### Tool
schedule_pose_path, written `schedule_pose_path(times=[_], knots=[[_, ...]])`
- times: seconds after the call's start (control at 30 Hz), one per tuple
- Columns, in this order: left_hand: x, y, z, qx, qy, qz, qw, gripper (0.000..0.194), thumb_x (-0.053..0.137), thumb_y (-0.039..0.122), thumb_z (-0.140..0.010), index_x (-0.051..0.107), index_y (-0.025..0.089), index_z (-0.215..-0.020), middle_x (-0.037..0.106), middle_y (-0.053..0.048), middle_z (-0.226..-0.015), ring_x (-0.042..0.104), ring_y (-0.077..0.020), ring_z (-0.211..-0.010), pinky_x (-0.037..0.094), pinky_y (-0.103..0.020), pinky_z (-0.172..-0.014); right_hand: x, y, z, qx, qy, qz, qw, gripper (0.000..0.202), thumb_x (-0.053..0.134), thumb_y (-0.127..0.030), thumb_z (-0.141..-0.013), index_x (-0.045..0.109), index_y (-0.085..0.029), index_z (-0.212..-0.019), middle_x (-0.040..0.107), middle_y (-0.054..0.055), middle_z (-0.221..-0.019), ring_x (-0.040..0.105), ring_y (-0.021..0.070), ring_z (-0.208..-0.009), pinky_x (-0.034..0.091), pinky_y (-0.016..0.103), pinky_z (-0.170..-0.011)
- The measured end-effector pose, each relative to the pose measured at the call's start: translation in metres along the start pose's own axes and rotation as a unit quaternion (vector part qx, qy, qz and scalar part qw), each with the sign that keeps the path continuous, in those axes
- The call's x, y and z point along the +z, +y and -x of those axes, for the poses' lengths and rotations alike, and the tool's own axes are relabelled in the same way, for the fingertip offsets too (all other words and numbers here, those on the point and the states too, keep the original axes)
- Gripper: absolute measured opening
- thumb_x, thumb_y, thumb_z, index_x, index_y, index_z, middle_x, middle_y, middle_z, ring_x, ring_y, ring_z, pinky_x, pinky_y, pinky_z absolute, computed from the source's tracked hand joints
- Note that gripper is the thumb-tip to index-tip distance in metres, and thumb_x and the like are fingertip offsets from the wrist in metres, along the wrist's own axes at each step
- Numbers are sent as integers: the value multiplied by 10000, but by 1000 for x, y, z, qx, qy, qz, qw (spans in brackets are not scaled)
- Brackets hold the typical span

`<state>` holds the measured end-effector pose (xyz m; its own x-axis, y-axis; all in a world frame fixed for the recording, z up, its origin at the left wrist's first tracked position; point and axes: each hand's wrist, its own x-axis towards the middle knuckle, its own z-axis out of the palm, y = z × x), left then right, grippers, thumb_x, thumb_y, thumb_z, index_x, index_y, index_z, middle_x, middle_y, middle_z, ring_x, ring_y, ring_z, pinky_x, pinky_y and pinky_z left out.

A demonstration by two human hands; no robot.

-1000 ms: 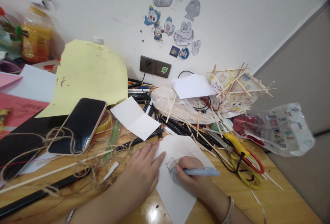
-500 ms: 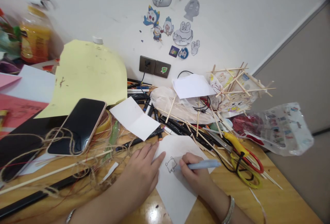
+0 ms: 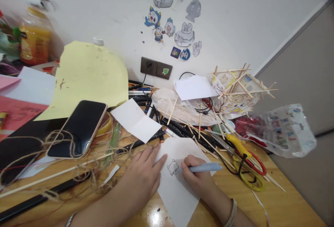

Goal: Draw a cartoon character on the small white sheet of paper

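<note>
A white sheet of paper [image 3: 180, 199] lies on the wooden table in front of me, bearing a small black line drawing [image 3: 172, 167] of a rounded box shape with little bumps at its corners. My left hand [image 3: 146, 169] rests flat on the sheet's left edge with its fingers stretched out. In my right hand [image 3: 197, 176], fingers closed, is a light blue pen [image 3: 206, 167], its tip end just right of the drawing. A folded white paper [image 3: 137, 119] lies beyond my left fingertips.
Left are a smartphone [image 3: 80, 126], tangled twine [image 3: 61, 140], a yellow sheet [image 3: 91, 77] and a juice bottle [image 3: 35, 40]. Behind the paper lie black markers [image 3: 180, 131] and wooden sticks [image 3: 200, 124]. At right are scissors [image 3: 257, 162], a yellow-handled tool [image 3: 238, 146] and a plastic bag [image 3: 281, 133].
The whole view has shifted very slightly. My right hand and the pen have barely moved, and my left hand stays in place on the paper.
</note>
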<state>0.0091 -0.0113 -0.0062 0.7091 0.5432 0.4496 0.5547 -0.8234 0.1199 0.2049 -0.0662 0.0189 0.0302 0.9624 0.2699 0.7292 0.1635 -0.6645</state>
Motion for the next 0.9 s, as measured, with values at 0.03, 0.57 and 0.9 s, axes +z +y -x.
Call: schedule_pose_path(times=[0.03, 0.57, 0.9], knots=[[0, 0, 0, 0, 0, -1, 1000, 408, 505, 151, -821, 568, 196, -1222, 487, -150, -1328, 478, -320, -1118, 412, -454, -883, 0, 0, 0, -3, -3, 3, 1000, 335, 431, -260, -827, 303, -224, -520, 396, -42, -481, 408, 120, -474, 304, 247, -478], [0, 0, -1, 5, 8, -3, 1000, 407, 479, 144, -827, 573, 193, -1220, 493, -150, -1326, 475, -324, -1119, 411, -451, -867, 0, -1, 0, -8, 12, 25, 1000, 321, 411, -244, -830, 295, -225, -532, 388, -44, -488, 394, 117, -479, 294, 245, -476], [0, -1, 0, 2, 4, -8, 1000, 394, 524, 179, -833, 567, 202, -1224, 494, -145, -1324, 478, -319, -1114, 409, -446, -874, 0, -3, -2, 27, 18, -31, 999, 343, 434, -287, -822, 276, -232, -523, 358, -55, -473, 370, 112, -461, 289, 239, -451]])
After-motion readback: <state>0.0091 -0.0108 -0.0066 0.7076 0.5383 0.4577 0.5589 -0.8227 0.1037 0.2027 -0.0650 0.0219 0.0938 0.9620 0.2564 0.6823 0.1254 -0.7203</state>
